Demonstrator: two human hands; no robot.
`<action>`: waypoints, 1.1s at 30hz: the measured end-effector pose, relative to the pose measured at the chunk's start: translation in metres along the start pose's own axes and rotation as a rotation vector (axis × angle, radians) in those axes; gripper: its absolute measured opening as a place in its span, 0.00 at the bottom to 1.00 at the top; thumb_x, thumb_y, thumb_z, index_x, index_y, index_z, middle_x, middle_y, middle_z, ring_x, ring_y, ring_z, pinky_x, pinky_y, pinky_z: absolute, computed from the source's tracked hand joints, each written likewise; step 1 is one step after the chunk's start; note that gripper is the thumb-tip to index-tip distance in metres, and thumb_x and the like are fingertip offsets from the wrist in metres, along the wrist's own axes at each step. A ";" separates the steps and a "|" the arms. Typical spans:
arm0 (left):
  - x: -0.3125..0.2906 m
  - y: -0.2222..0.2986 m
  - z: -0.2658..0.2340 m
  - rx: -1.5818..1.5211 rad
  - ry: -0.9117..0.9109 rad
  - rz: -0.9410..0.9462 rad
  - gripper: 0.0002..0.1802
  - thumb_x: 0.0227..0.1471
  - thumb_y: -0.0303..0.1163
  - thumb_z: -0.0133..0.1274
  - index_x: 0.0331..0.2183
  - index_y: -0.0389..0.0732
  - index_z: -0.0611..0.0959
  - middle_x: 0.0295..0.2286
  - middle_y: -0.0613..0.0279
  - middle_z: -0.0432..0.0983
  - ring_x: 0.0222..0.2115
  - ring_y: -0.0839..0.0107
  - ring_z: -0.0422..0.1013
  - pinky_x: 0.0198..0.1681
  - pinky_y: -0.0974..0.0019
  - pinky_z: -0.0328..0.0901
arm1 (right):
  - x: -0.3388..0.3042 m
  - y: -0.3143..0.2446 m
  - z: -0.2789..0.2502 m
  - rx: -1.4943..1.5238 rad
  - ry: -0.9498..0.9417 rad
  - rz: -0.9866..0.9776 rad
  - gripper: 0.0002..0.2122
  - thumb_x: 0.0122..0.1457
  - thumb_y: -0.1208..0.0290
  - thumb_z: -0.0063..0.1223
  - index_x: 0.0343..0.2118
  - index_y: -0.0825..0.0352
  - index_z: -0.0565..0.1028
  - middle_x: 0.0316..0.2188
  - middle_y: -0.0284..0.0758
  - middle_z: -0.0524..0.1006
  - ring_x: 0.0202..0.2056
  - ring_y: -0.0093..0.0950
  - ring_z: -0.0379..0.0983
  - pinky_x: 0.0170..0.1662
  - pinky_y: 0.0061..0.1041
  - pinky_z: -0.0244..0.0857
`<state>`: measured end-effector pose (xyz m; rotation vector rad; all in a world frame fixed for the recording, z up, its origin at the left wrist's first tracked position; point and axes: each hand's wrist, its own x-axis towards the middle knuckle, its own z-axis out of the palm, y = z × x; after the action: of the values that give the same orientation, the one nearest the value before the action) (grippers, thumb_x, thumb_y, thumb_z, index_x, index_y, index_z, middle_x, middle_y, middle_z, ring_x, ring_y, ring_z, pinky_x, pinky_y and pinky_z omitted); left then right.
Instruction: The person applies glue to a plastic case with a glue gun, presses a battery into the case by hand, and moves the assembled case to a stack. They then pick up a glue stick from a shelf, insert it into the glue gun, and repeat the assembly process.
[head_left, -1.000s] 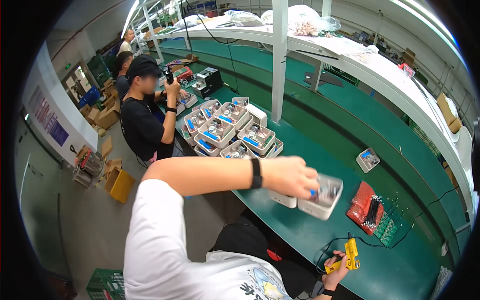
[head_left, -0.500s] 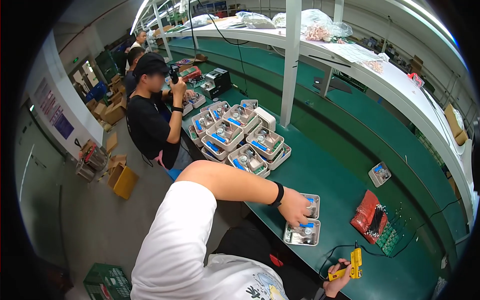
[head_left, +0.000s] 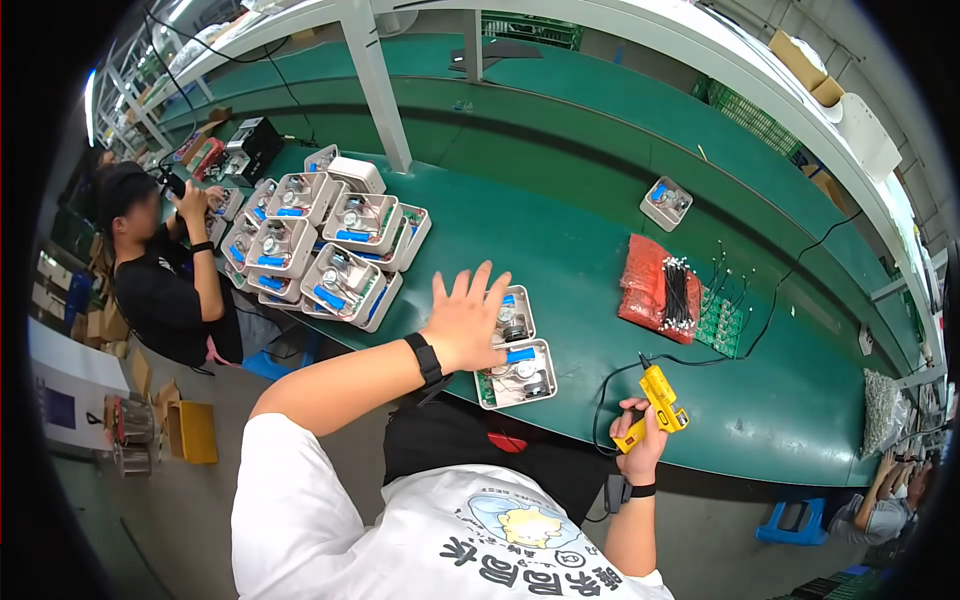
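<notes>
My left hand [head_left: 465, 325] is spread out, fingers pointing away from me, over the left side of two pale plastic housings. The near housing [head_left: 541, 393] lies by the table's front edge and holds a blue cylinder [head_left: 520, 355], a round metal part and wires. My thumb is beside that cylinder; whether they touch I cannot tell. Just behind it, the far housing [head_left: 527, 307] is partly covered by my fingers. To the right, my right hand [head_left: 642, 448] is closed round a yellow glue gun [head_left: 655, 408] with a black cord, held at the table's front edge.
Stacked housings [head_left: 340, 275] stand to the left, near a co-worker [head_left: 165, 270] holding a dark tool. A single housing [head_left: 667, 204] sits farther back. Red packaging [head_left: 642, 285] with black wires and green circuit boards [head_left: 720, 325] lies at right. A shelf post [head_left: 375, 90] rises behind the stack.
My view has swung to the right. My left hand, previously bent down into the housings, now has its fingers stretched out. The glue gun remains in my right hand.
</notes>
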<state>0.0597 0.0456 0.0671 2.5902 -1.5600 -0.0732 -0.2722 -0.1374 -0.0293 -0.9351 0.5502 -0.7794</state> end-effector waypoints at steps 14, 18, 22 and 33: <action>0.029 -0.005 0.022 -0.467 0.238 0.410 0.28 0.43 0.33 0.73 0.49 0.44 0.86 0.63 0.51 0.72 0.64 0.49 0.70 0.63 0.46 0.68 | 0.001 -0.001 0.008 -0.042 0.014 0.018 0.11 0.80 0.64 0.45 0.47 0.67 0.72 0.45 0.46 0.81 0.23 0.25 0.68 0.28 0.32 0.69; 0.004 -0.001 0.028 -0.340 0.288 0.428 0.07 0.47 0.32 0.69 0.32 0.43 0.90 0.57 0.57 0.79 0.62 0.54 0.71 0.60 0.50 0.69 | 0.003 -0.001 0.014 -0.072 0.021 0.017 0.11 0.80 0.63 0.45 0.47 0.67 0.72 0.45 0.46 0.81 0.22 0.25 0.68 0.28 0.31 0.69; 0.014 0.004 0.025 -0.316 0.276 0.381 0.06 0.47 0.34 0.66 0.23 0.44 0.90 0.56 0.59 0.80 0.59 0.59 0.73 0.57 0.53 0.69 | 0.002 -0.001 0.008 -0.076 0.007 0.021 0.11 0.80 0.63 0.46 0.47 0.67 0.72 0.45 0.45 0.81 0.22 0.25 0.68 0.28 0.31 0.69; 0.025 0.020 0.033 0.067 0.225 0.540 0.08 0.42 0.35 0.63 0.24 0.45 0.93 0.59 0.55 0.80 0.62 0.61 0.72 0.62 0.53 0.66 | 0.000 0.001 0.010 -0.098 0.073 -0.014 0.11 0.78 0.64 0.49 0.46 0.69 0.72 0.44 0.48 0.80 0.23 0.25 0.69 0.28 0.32 0.71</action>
<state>0.0506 0.0123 0.0376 2.0369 -2.1234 0.3093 -0.2642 -0.1322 -0.0251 -1.0043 0.6507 -0.8076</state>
